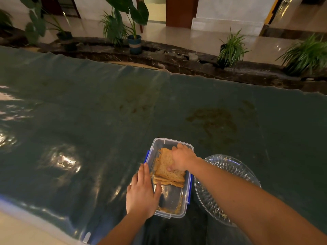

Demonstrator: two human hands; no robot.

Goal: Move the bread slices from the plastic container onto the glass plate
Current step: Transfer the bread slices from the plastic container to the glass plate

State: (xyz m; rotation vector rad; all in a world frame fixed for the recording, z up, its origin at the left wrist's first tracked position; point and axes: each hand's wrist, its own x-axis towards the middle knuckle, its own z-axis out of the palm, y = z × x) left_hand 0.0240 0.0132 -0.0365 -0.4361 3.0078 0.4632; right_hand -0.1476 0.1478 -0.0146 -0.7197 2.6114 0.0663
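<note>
Fingers (177, 147) of my right hand (182, 159) curl down over the far end of the bread slices (168, 171), thumb pressed on top of the stack, so I read it as gripping bread, though I cannot tell how many slices it has. My left hand (141, 193) lies flat and spread, palm down on the container's left rim, the thumb hooked inside the wall, holding nothing.

From biggest down, I see a dark green cloth (88, 112) covering the table, wrinkled and shiny in places, with brownish stains to the right of centre. On it, at the near edge, sits the glass plate (228, 167), round with a cut pattern; my right forearm crosses over it, and only a few crumbs show on it. Just left of the plate, close beside it, stands the plastic container (172, 206), clear, rectangular, with blue clips on its long sides and no lid. The slices lie stacked in its far half, tilted; the near half holds only crumbs. Beyond the table I see potted plants (134, 32) on a dark stone ledge.
</note>
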